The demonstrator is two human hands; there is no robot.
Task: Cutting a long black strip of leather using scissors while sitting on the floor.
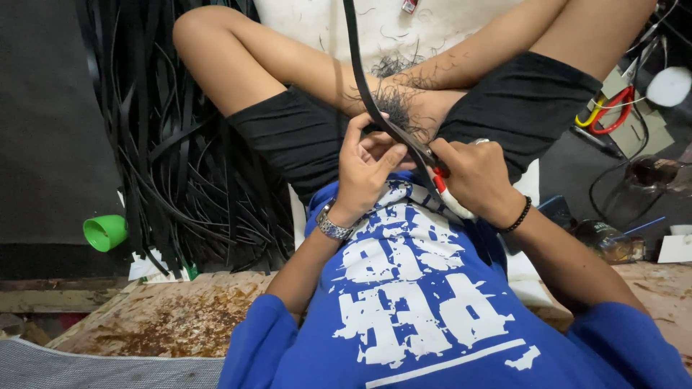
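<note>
At frame centre, the left hand (367,169) pinched the black strap (358,68) taut so the right hand's (472,176) scissors (432,169), gripped tight, could cut it.

Blue printed shirt (418,302), black shorts (295,137), wristwatch (333,226), bead bracelet (520,215).

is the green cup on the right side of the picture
No, the green cup lies at the left, beside the pile of black strips.
</note>
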